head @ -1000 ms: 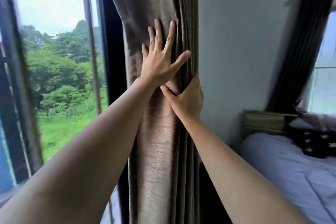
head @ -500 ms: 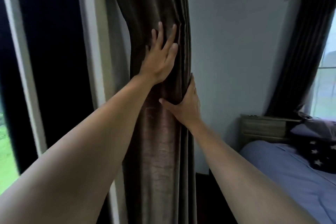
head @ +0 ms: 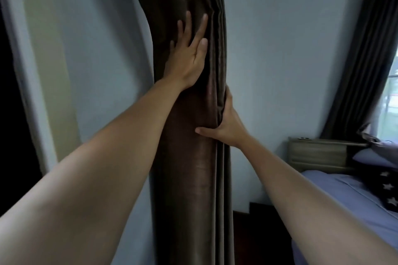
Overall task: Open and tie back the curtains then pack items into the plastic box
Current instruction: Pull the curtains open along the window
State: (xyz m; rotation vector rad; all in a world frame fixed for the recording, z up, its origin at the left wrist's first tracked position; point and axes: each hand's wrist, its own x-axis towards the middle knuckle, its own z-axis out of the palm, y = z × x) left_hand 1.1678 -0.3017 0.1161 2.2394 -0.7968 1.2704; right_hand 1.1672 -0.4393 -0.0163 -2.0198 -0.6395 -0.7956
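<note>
The curtain (head: 193,189) hangs gathered into a thick upright column against the pale wall (head: 280,71), with the window frame (head: 32,92) off to one side and the bed (head: 355,196) to the other. It looks a heavy, soft, velvety cloth: it will sag and slide out of a loose hold, so I would take it round the whole bundle at about waist height, where a tie-back would sit. The left grip (head: 189,60) lies flat on the front of the folds, higher up, fingers straight and pressing them in. The right grip (head: 228,127) is lower, on the bundle's bed-side edge, with the thumb across the front and the fingers curled out of sight behind the pleats, clasping the cloth. I see no tie-back or plastic box.
</note>
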